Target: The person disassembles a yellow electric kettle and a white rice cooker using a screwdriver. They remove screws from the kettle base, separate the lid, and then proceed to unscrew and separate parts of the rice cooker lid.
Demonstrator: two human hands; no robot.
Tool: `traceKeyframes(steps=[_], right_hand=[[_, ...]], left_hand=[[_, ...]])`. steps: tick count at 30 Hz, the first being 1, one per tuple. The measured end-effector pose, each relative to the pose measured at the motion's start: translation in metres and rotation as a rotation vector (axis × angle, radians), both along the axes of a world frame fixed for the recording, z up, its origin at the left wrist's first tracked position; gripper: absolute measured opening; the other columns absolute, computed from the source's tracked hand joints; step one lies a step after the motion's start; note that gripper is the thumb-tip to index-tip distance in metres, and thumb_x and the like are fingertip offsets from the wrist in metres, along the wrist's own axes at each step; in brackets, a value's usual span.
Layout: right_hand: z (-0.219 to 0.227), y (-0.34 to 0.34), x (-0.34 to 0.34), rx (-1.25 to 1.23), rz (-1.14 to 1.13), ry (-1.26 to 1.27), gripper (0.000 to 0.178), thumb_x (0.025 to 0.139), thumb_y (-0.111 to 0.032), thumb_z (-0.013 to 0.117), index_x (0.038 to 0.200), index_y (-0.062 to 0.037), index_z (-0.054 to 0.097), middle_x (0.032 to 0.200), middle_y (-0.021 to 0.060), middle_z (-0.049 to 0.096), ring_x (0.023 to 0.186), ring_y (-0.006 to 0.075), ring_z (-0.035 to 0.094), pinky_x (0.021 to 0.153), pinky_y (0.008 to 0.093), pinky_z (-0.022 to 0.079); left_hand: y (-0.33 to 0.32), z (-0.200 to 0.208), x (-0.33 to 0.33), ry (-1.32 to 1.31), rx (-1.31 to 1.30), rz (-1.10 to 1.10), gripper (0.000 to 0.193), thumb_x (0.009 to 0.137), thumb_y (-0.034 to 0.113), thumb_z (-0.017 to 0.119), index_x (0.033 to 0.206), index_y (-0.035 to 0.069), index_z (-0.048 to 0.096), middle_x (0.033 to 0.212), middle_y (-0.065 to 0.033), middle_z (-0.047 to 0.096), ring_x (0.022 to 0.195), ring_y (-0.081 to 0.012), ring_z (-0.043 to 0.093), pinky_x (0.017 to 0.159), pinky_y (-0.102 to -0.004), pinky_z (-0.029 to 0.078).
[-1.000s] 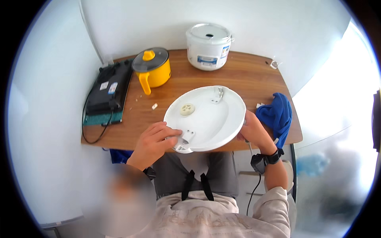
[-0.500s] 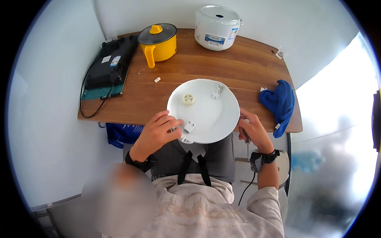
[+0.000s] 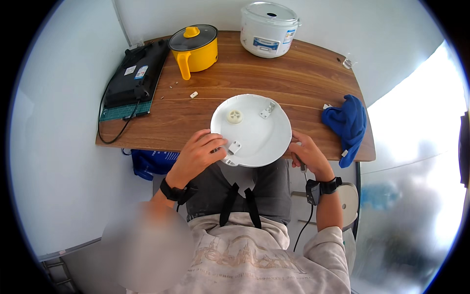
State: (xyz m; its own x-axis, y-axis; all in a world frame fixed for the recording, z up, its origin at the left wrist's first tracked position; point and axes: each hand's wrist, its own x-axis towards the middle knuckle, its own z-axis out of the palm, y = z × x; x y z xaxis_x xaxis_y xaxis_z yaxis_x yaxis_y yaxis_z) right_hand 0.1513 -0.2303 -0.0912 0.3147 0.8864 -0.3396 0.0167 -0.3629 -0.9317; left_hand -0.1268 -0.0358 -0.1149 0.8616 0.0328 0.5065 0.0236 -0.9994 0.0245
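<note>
A shallow white round cover (image 3: 267, 139), its hollow side up, is held over the table's front edge and my lap. Inside it lie a cream round vented piece (image 3: 235, 116), a small white block (image 3: 235, 147) and a white bracket (image 3: 267, 110). At its lower-left rim, beside a small slotted tab, my left hand (image 3: 199, 153) is closed on the cover. My right hand (image 3: 311, 156) touches the right rim. A screwdriver (image 3: 303, 167) is gripped in that same hand, its thin shaft pointing down; part of the handle is hidden by the fingers.
On the wooden table (image 3: 289, 78) stand a yellow pot (image 3: 201, 58) and a white rice cooker (image 3: 269, 41). A black appliance (image 3: 129, 83) rests on a green mat at the left. A blue cloth (image 3: 346, 125) lies at the right edge. Small white bits lie near the pot.
The cover has shifted slightly up and is tilted a little differently, both hands moving with it. The pieces inside keep their places.
</note>
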Motion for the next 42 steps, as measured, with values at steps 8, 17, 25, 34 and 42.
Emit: traceKeyframes(steps=[8,17,25,34,42], right_hand=[[-0.016,0.005,0.006,0.013,-0.011,0.014,0.055,0.093,-0.010,0.056,0.147,-0.0029,0.048,0.085,0.0092,0.072,0.044,0.0092,0.049,0.047,0.0272,0.050],[-0.015,0.015,0.013,0.068,-0.046,0.049,0.070,0.089,-0.005,0.051,0.155,0.0009,0.031,0.088,0.0127,0.074,0.046,0.0111,0.051,0.047,0.0284,0.050],[-0.009,0.005,0.009,0.056,-0.044,-0.029,0.070,0.095,-0.018,0.059,0.156,0.0007,0.030,0.087,0.0117,0.073,0.047,0.0113,0.053,0.046,0.0266,0.046],[0.006,0.023,-0.011,-0.072,-0.096,-0.248,0.074,0.095,-0.037,0.069,0.152,-0.0011,0.038,0.090,0.0128,0.071,0.052,0.0128,0.056,0.047,0.0265,0.048],[-0.005,0.034,-0.013,-0.057,-0.048,-0.199,0.069,0.093,-0.024,0.069,0.150,-0.0023,0.037,0.102,0.0134,0.069,0.076,0.0156,0.069,0.051,0.0283,0.055]], left_hand=[[0.002,-0.009,0.005,0.035,-0.075,0.018,0.011,0.082,0.007,0.071,0.083,0.011,0.061,0.115,-0.0001,0.070,0.118,-0.0210,0.060,0.106,-0.0401,0.046],[0.009,-0.017,0.015,-0.095,-0.357,0.231,0.057,0.076,-0.005,0.077,0.125,0.010,0.055,0.139,-0.0124,0.049,0.119,-0.0321,0.057,0.096,-0.0392,0.052],[0.029,-0.044,0.003,-0.042,-1.449,0.337,0.052,0.098,0.006,0.058,0.148,0.006,0.040,0.126,-0.0164,0.060,0.107,-0.0190,0.065,0.088,-0.0311,0.055],[0.045,-0.010,0.027,0.063,-2.005,0.147,0.051,0.103,0.023,0.057,0.148,0.003,0.042,0.127,-0.0105,0.064,0.112,-0.0169,0.064,0.100,-0.0346,0.052],[0.040,-0.003,0.053,-0.006,-1.968,0.165,0.052,0.103,0.027,0.060,0.147,0.005,0.043,0.135,-0.0084,0.060,0.121,-0.0180,0.062,0.101,-0.0353,0.053]])
